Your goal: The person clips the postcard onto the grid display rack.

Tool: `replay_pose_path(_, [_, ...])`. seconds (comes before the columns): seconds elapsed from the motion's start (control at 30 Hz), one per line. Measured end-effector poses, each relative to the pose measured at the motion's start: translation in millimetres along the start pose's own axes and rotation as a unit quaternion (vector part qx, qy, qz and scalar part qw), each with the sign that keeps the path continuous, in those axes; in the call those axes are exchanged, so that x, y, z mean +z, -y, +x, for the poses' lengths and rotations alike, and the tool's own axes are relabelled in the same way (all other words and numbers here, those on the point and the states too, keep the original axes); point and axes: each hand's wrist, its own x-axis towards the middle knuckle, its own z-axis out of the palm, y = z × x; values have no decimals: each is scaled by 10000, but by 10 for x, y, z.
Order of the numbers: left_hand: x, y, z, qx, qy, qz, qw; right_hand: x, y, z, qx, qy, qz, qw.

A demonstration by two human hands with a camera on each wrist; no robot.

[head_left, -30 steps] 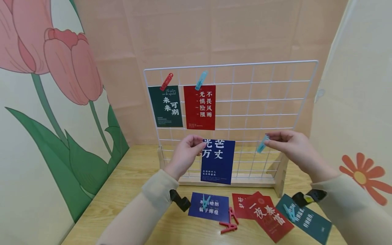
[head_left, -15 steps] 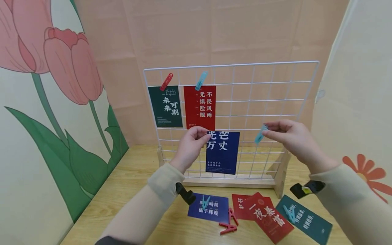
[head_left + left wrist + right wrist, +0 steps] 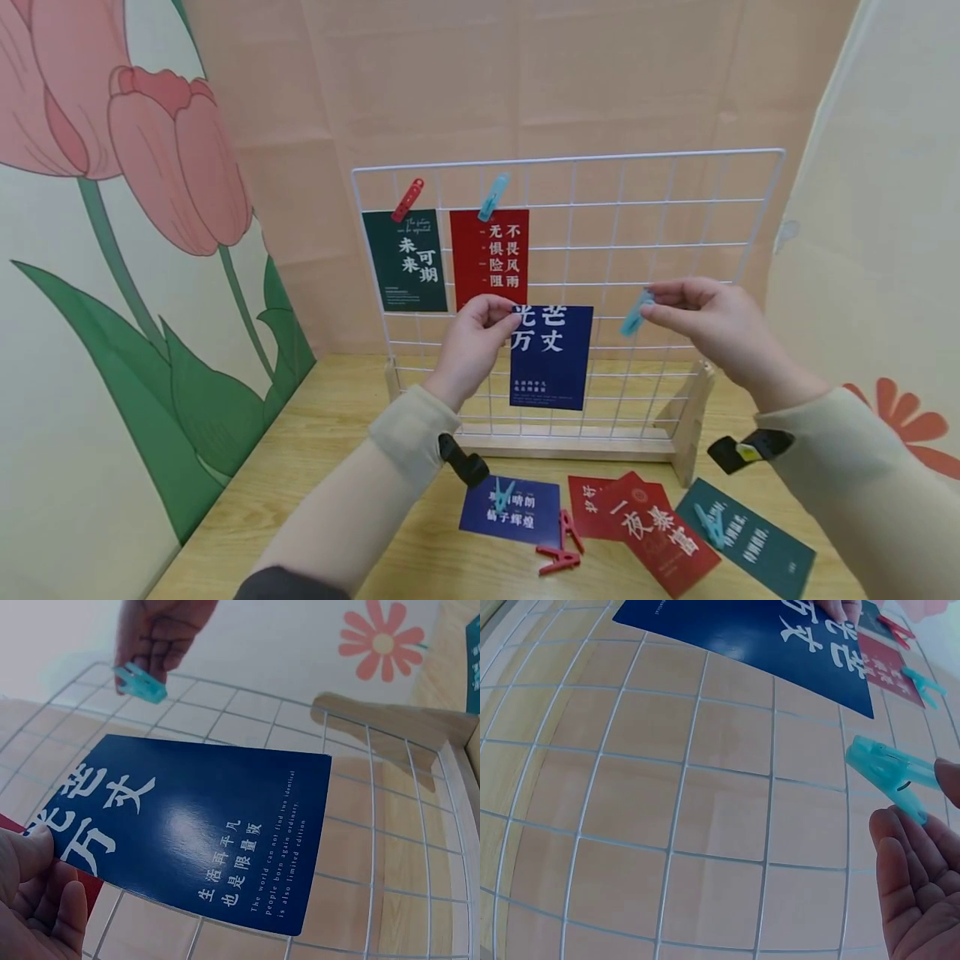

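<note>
My left hand (image 3: 474,342) pinches the upper left corner of a dark blue card (image 3: 551,358), held upright in front of the white wire grid (image 3: 637,202). It overlaps the lower edge of a red card (image 3: 490,258) hanging there under a blue clip (image 3: 494,197). To the right, my right hand (image 3: 720,329) pinches a light blue clip (image 3: 637,313) by its handles, apart from the card. The right wrist view shows that clip (image 3: 889,774) between thumb and fingers, its nose toward the blue card (image 3: 765,645).
A green card (image 3: 406,267) hangs at the grid's left under a red clip (image 3: 408,200). On the table (image 3: 300,467) before the wooden base (image 3: 562,446) lie a blue card (image 3: 487,521), red cards (image 3: 667,542), a green card (image 3: 772,546) and several loose clips (image 3: 559,560).
Both hands have risen along the grid. The blue card has moved up and to the right in my left hand, and the clip has gone up and slightly left.
</note>
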Motion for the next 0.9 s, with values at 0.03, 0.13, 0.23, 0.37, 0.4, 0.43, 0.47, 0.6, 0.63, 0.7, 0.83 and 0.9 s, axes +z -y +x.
replay_pose_path(0.03, [2,-6,7,-1,-2,-9,10000,-5,5,8,2,-2,33,10000])
replay_pose_path(0.13, [13,-19,29,7,-22,13,10000,-18,20,31,-30,-30,71,10000])
replay_pose_path(0.23, [29,-30,56,89,-61,31,9999,-29,35,53,-94,-76,74,9999])
replay_pose_path(0.37, [51,-56,94,235,-113,17,9997,-45,66,75,-119,-115,92,9998])
replay_pose_path(0.4, [56,-67,102,255,-132,33,9996,-48,76,80,-128,-121,106,9998])
replay_pose_path(0.43, [61,-78,110,279,-149,52,9995,-50,88,86,-137,-133,127,9997])
replay_pose_path(0.47, [65,-88,118,302,-171,75,9994,-52,101,92,-151,-151,147,9997])
replay_pose_path(0.6, [85,-131,152,373,-262,157,9988,-56,155,114,-236,-228,207,9992])
replay_pose_path(0.63, [88,-138,161,395,-267,153,9987,-56,167,119,-252,-246,208,9992])
replay_pose_path(0.7, [94,-149,176,416,-262,156,9987,-57,191,127,-278,-278,183,9991])
replay_pose_path(0.83, [103,-174,203,472,-228,158,9985,-65,227,146,-320,-343,150,9988])
replay_pose_path(0.9, [108,-194,214,492,-221,154,9984,-72,238,158,-358,-384,191,9984])
